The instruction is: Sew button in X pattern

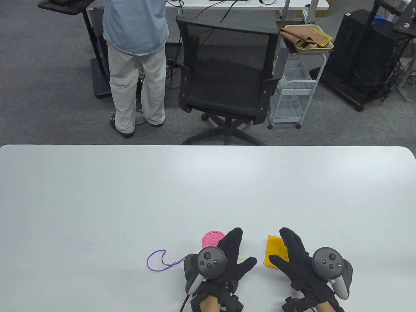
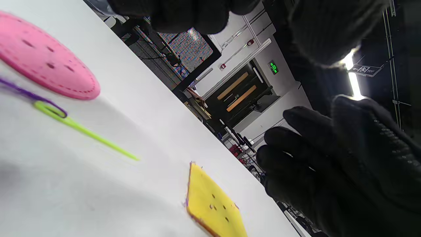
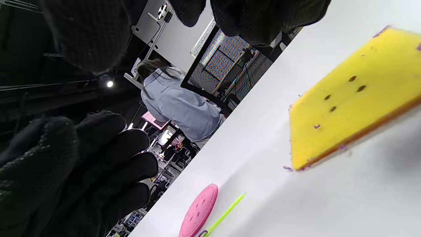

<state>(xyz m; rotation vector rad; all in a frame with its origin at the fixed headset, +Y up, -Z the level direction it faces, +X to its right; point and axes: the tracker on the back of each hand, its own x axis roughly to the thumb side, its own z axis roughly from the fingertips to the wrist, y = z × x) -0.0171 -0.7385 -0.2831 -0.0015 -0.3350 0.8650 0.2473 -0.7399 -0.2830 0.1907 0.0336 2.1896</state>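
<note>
A pink round button [image 1: 210, 239] with several holes lies flat on the white table [image 1: 97, 201]. Just right of it is a green needle [image 1: 242, 259] threaded with purple thread [image 1: 157, 260], which loops off to the left. A yellow felt square [image 1: 273, 252] with punched holes lies further right. My left hand [image 1: 237, 253] is spread, fingers straight, over the button's right edge and the needle, and holds nothing. Over the square's right side my right hand [image 1: 286, 252] is spread too, also holding nothing. In the wrist views, button [image 2: 46, 62], needle [image 2: 92, 135] and square [image 3: 355, 98] lie untouched.
Beyond the table's far edge stand a black office chair [image 1: 227, 71], a white trolley [image 1: 292, 94] with a tray of cloth, and a person [image 1: 136, 65] with their back turned. Black stands fill the far right.
</note>
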